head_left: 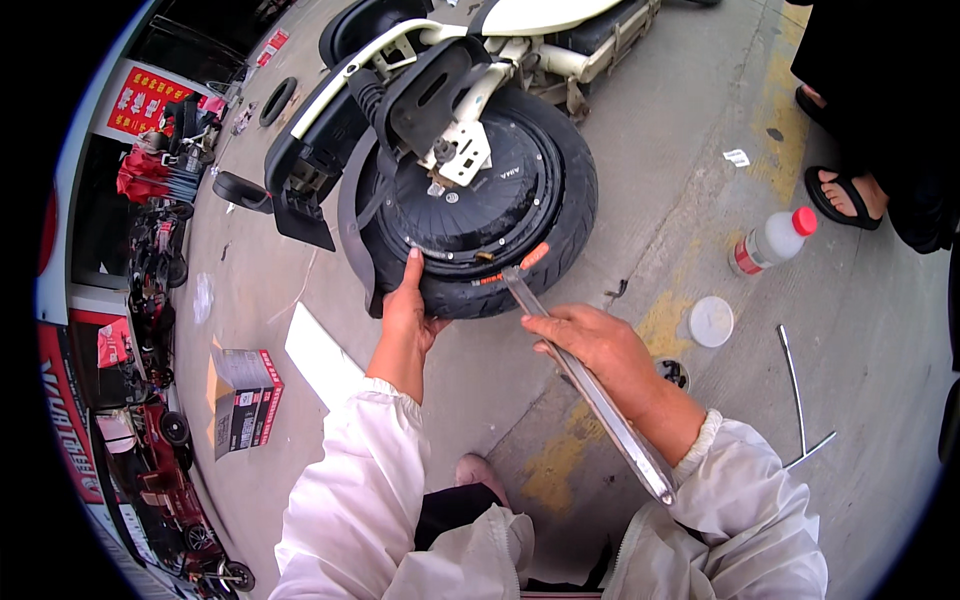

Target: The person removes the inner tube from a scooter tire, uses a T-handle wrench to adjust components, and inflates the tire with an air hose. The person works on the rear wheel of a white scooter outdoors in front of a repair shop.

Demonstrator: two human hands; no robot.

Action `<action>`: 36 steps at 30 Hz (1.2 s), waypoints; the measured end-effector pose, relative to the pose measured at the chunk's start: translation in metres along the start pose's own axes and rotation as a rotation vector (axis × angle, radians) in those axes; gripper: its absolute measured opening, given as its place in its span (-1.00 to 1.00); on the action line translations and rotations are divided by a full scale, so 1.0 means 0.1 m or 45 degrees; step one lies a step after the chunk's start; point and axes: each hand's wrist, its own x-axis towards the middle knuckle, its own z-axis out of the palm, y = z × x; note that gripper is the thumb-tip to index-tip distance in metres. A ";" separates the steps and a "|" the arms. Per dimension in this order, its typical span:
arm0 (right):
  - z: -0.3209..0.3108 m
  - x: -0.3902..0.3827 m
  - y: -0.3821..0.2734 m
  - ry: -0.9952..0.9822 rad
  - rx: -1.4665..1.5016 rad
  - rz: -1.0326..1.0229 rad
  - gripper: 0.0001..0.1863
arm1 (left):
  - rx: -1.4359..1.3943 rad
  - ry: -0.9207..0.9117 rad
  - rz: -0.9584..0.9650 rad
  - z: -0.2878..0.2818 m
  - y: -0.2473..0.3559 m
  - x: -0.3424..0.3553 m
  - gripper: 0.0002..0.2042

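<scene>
An electric scooter lies on its side, its black rear wheel facing up at me. My left hand grips the near left part of the tire, thumb up by the rim and fingers curled around the outer side. A long metal tire lever is in my right hand, held near its upper part. The lever's far tip rests at the seam between rim and tire, beside orange labels. Its other end slants down toward my right forearm.
On the right are a red-capped bottle, a round white lid, a small container of dark pieces and a T-shaped wrench. A cardboard box and white panel lie left. Another person's sandalled foot stands far right.
</scene>
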 end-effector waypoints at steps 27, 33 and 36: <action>0.09 0.88 -1.14 0.293 0.649 -0.095 -0.65 | -1.459 -0.064 -0.051 0.30 -0.60 -0.04 -0.22; 0.36 1.47 -1.42 0.450 0.694 0.346 -0.53 | -1.646 -0.176 -0.068 0.22 -0.55 0.04 -0.30; 0.31 1.87 -1.38 0.450 0.614 0.544 -0.52 | -1.705 -0.127 -0.175 0.35 -0.37 -0.05 -0.38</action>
